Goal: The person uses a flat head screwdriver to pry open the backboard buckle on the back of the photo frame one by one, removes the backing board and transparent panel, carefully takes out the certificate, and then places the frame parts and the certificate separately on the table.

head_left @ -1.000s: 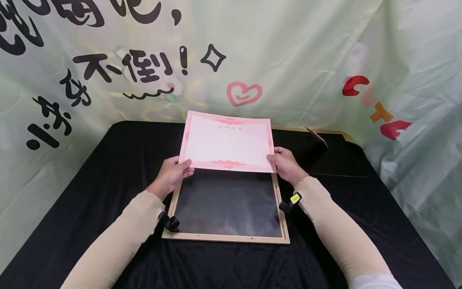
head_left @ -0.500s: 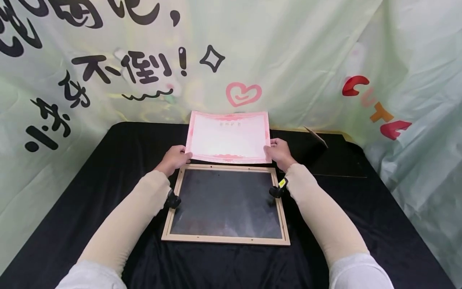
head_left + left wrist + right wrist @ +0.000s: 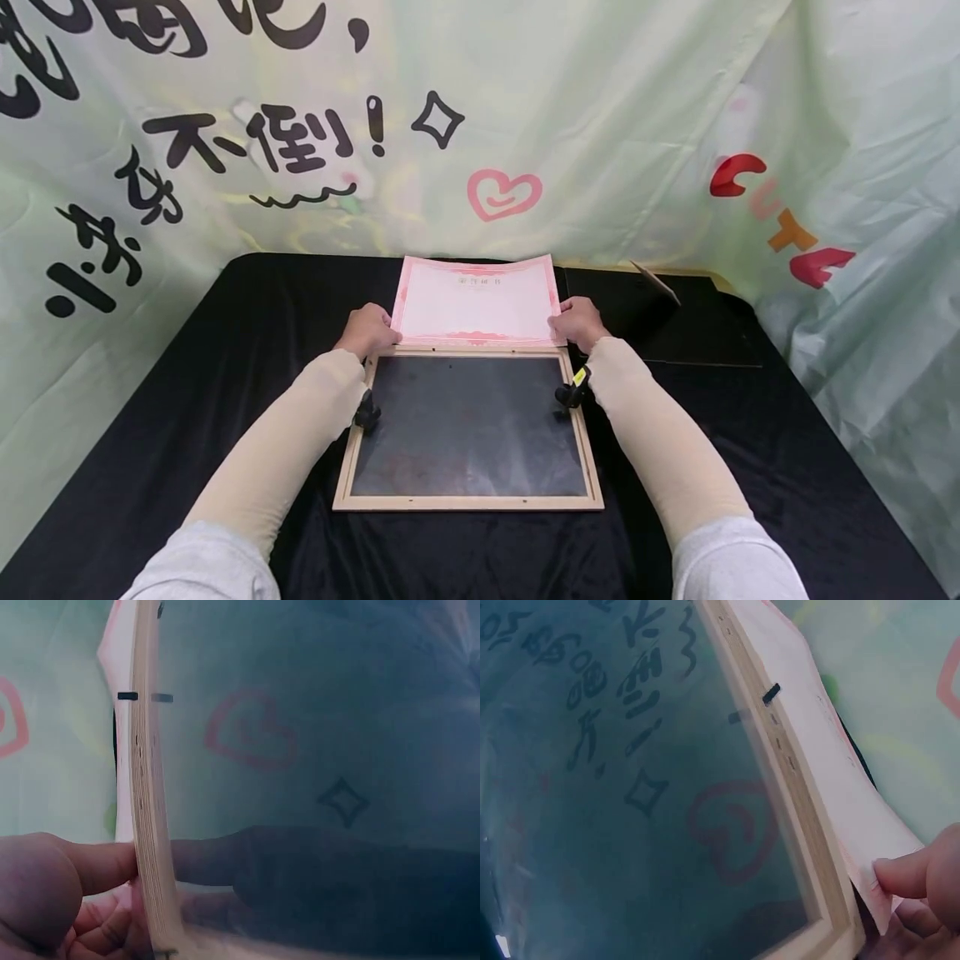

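Note:
A pink-bordered certificate (image 3: 480,304) with a blank white middle lies at the far edge of a wooden picture frame (image 3: 468,502), its far corners curling up. My left hand (image 3: 369,330) pinches the sheet's near left corner. At the near right corner my right hand (image 3: 579,323) grips it between thumb and fingers. In the right wrist view the thumb (image 3: 907,874) presses on the paper's corner just beyond the frame's rail. Inside the frame, a dark glossy pane (image 3: 468,425) mirrors the wall's lettering and heart. The left fingers are partly hidden behind the frame's edge in the left wrist view.
At the back right lies a black backing board (image 3: 697,333) with a raised flap (image 3: 657,283). A black cloth (image 3: 187,467) covers the table. Behind it hangs a pale green fabric wall (image 3: 600,108) with printed lettering and a pink heart.
Both hands have moved the certificate away from over the frame to its far edge and lowered it. The whole frame now shows, with the sheet's near edge at its far rail.

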Available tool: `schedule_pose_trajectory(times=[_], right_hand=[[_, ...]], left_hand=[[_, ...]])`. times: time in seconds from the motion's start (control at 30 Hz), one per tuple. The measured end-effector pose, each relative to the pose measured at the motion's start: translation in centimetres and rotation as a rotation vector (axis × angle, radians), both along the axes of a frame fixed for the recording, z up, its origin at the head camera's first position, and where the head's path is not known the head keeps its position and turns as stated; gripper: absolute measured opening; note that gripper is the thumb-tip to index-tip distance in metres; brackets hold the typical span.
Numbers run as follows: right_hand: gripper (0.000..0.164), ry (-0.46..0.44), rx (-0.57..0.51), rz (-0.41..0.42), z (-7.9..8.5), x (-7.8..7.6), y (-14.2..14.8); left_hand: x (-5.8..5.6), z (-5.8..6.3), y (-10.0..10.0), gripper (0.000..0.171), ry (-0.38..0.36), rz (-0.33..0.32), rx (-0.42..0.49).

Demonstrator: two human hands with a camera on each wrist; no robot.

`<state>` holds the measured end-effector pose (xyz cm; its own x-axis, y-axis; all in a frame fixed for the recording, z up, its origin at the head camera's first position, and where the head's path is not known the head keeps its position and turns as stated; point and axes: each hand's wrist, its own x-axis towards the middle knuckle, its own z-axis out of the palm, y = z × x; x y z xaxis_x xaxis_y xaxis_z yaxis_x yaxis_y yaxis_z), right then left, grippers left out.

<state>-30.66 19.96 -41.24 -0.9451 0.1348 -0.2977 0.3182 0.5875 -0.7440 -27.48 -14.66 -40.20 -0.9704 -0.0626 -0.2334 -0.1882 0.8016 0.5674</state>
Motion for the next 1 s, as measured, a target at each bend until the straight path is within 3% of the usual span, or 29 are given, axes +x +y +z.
schedule_pose_trajectory(times=[0.23, 0.43, 0.6, 0.67, 0.77, 0.9, 1.0], right_hand=[[0.028, 0.015, 0.066, 0.016, 0.6, 0.3, -0.2], [0.038, 0.052, 0.068, 0.043, 1.2, 0.7, 0.1], [0.041, 0.053, -0.033, 0.076, 2.1, 1.4, 0.9], [0.044, 0.024, -0.118, 0.089, 2.6, 2.0, 1.4], [0.051, -0.039, -0.255, 0.098, 3.4, 3.0, 2.3], [0.057, -0.123, -0.429, 0.094, 4.3, 4.8, 3.4], [0.059, -0.168, -0.528, 0.098, 4.6, 6.4, 4.0]], left_hand=[[0.7, -0.1, -0.1, 0.014, 0.03, 0.042, -0.002], [1.1, 0.0, -0.8, 0.034, 0.071, 0.015, -0.037], [1.8, 0.2, -1.7, 0.036, 0.157, 0.032, 0.01], [2.3, 0.2, -2.3, 0.032, 0.197, 0.069, 0.073], [3.4, 0.6, -3.1, 0.029, 0.194, 0.133, 0.263], [5.2, 1.4, -4.1, 0.037, 0.079, 0.188, 0.564], [6.6, 1.8, -4.7, 0.045, -0.038, 0.201, 0.726]])
